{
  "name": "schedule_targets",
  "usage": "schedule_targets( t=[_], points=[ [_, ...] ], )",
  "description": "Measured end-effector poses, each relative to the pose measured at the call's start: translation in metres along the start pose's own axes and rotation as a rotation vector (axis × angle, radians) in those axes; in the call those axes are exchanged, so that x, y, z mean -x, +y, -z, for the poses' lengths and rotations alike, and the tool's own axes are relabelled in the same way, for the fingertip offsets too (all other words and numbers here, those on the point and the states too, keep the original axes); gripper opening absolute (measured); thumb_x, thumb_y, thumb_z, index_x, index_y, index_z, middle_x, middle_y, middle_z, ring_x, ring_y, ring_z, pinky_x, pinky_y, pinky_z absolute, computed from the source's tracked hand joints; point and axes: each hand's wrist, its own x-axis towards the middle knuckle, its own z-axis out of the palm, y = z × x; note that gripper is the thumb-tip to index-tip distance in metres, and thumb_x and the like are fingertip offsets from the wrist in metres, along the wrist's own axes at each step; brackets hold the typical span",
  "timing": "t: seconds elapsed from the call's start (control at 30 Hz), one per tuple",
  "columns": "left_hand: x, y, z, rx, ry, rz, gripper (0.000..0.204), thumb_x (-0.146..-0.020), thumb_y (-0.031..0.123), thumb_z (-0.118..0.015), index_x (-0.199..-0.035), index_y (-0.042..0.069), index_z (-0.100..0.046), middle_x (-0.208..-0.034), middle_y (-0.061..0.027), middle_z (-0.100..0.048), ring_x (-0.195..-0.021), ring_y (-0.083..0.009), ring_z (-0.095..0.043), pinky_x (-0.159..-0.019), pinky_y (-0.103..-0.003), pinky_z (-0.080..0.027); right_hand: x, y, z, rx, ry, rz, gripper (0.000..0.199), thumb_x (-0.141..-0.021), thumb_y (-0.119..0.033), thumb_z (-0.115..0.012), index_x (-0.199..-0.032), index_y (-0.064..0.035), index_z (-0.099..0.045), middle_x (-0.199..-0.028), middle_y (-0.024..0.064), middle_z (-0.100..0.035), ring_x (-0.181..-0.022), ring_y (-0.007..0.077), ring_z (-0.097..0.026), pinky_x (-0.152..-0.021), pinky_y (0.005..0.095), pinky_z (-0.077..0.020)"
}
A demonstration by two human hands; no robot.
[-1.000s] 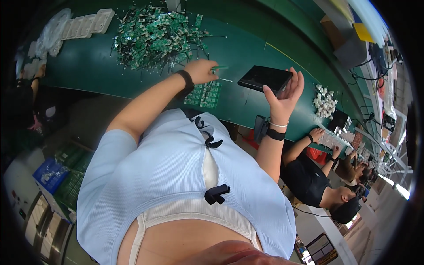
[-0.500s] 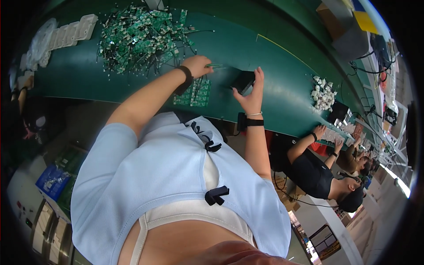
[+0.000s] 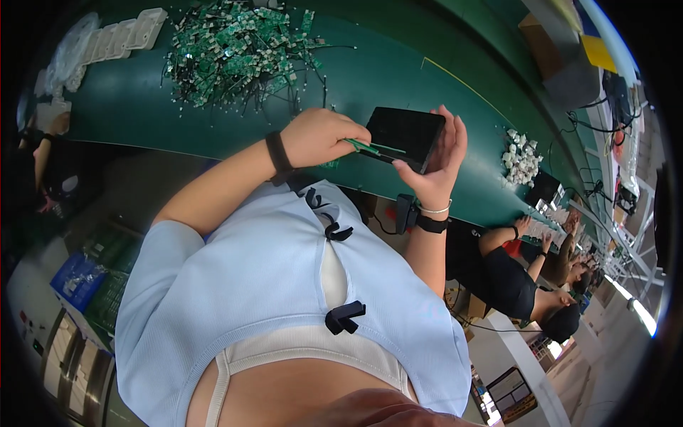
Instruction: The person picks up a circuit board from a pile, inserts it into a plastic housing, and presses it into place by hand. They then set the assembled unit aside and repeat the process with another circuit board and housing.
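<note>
My left hand point(image 3: 324, 135) is closed on green tweezers point(image 3: 363, 146), whose two thin prongs reach across the near edge of a flat black rectangular case point(image 3: 404, 132). That case is held up over the bench in my right hand point(image 3: 437, 160), with the thumb on its near edge and the fingers behind its right side. Whether the prongs touch the case or grip anything, I cannot tell. Under my left wrist, a green circuit board point(image 3: 329, 164) shows only a sliver; the rest is hidden.
A large heap of small green circuit boards with black wires point(image 3: 238, 57) lies at the far left of the green bench point(image 3: 370, 71). White trays point(image 3: 128, 35) stand beyond it. White parts point(image 3: 521, 158) are piled at right, near a co-worker in black point(image 3: 509, 277).
My right hand has tilted the black case so its broad face shows. My left hand has moved right and nearer with the tweezers, now at the case, covering the circuit boards below.
</note>
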Motion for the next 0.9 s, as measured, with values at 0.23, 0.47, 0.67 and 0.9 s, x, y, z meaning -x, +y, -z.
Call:
schedule_targets(
  t=[0.23, 0.47, 0.67, 0.9],
  points=[
    [0.013, 0.03, 0.01, -0.051, 0.031, -0.051, 0.016, -0.083, 0.012, -0.069, -0.098, 0.013, -0.072, -0.081, -0.0035, -0.071, -0.075, -0.0253, -0.068, -0.065, -0.037, -0.053, -0.002, -0.027, -0.008, 0.06, -0.1, 0.103, 0.114, -0.061, -0.012, -0.092, -0.152, -0.0067, -0.023, -0.151, 0.0206, -0.037, -0.138, 0.0343, -0.04, -0.112, 0.0451, -0.0391],
    [0.02, 0.039, 0.019, -0.209, 0.026, -0.13, 0.011, -0.082, 0.015, -0.071, -0.093, 0.016, -0.071, -0.072, -0.0013, -0.065, -0.067, -0.0224, -0.065, -0.059, -0.036, -0.051, 0.001, -0.034, -0.008, 0.168, -0.16, 0.14, 0.119, -0.059, -0.018, -0.096, -0.152, -0.0062, -0.024, -0.152, 0.0198, -0.036, -0.137, 0.0325, -0.043, -0.102, 0.0425, -0.05],
    [0.02, 0.05, 0.023, -0.547, 0.05, -0.22, 0.014, -0.078, 0.014, -0.072, -0.091, 0.016, -0.068, -0.069, 0.0002, -0.06, -0.064, -0.0185, -0.064, -0.056, -0.032, -0.051, 0.006, -0.034, -0.006, 0.174, -0.154, 0.103, 0.126, -0.053, -0.028, -0.099, -0.152, -0.0065, -0.024, -0.152, 0.0185, -0.037, -0.137, 0.0322, -0.044, -0.1, 0.0428, -0.0507],
    [0.021, 0.052, 0.019, -0.488, 0.08, -0.268, 0.017, -0.076, 0.013, -0.07, -0.092, 0.015, -0.068, -0.069, 0.0008, -0.059, -0.064, -0.0178, -0.064, -0.055, -0.032, -0.05, 0.005, -0.037, -0.002, 0.192, -0.111, 0.077, 0.13, -0.05, -0.03, -0.1, -0.153, -0.0091, -0.022, -0.15, 0.0197, -0.038, -0.138, 0.0333, -0.042, -0.102, 0.0444, -0.0503]
  ],
)
